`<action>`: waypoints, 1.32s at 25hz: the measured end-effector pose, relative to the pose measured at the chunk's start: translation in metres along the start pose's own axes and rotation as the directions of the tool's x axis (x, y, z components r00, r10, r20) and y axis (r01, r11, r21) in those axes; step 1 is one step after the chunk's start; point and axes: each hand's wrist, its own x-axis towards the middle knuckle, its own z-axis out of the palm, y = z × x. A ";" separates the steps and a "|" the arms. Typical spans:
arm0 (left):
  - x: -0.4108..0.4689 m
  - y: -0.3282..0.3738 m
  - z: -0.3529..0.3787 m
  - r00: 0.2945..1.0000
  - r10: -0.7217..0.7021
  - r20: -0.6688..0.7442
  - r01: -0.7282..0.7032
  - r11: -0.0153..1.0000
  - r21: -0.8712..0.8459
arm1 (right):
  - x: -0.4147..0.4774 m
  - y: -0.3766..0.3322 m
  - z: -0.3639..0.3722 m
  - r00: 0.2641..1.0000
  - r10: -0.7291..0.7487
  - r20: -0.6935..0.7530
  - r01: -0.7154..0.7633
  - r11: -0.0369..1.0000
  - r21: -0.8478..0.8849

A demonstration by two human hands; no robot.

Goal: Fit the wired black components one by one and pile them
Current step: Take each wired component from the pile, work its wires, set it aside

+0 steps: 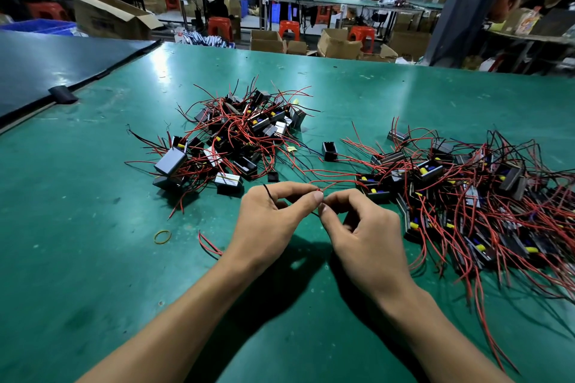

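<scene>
Left hand (270, 218) and right hand (367, 235) meet fingertip to fingertip, pinching thin red and black wires (329, 186); heaps of wired black plastic components (466, 193) flank them on the green table (93, 258).

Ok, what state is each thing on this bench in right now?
left hand: pinching red wire
right hand: pinching same wire
left pile: heaped, tangled
right pile: spread, tangled
lone black housing: open, alone between piles
rubber band: lying flat, loose
</scene>
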 end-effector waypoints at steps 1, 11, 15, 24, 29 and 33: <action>0.000 0.000 0.000 1.000 0.013 -0.010 -0.013 1.000 0.011 | 0.000 -0.001 0.000 1.000 -0.003 0.007 0.003 1.000 -0.002; 0.001 -0.009 -0.007 0.911 0.409 0.055 -0.395 0.825 0.405 | 0.006 -0.010 -0.009 0.990 -0.135 -0.040 0.136 0.991 0.017; 0.002 -0.014 -0.009 0.863 0.497 0.095 -0.486 0.761 0.429 | 0.009 -0.013 -0.014 0.994 -0.104 -0.019 0.104 0.994 0.030; 0.006 -0.016 -0.008 0.856 0.499 0.137 -0.511 0.772 0.378 | 0.015 -0.014 -0.024 0.995 -0.032 0.096 0.017 0.987 0.161; 0.007 -0.014 -0.011 0.873 0.460 0.162 -0.487 0.805 0.340 | 0.018 -0.004 -0.030 0.946 -0.305 0.112 0.295 0.951 0.098; 0.007 -0.015 -0.010 0.865 0.473 0.166 -0.501 0.802 0.326 | 0.019 -0.004 -0.031 0.962 -0.230 0.144 0.214 0.969 0.123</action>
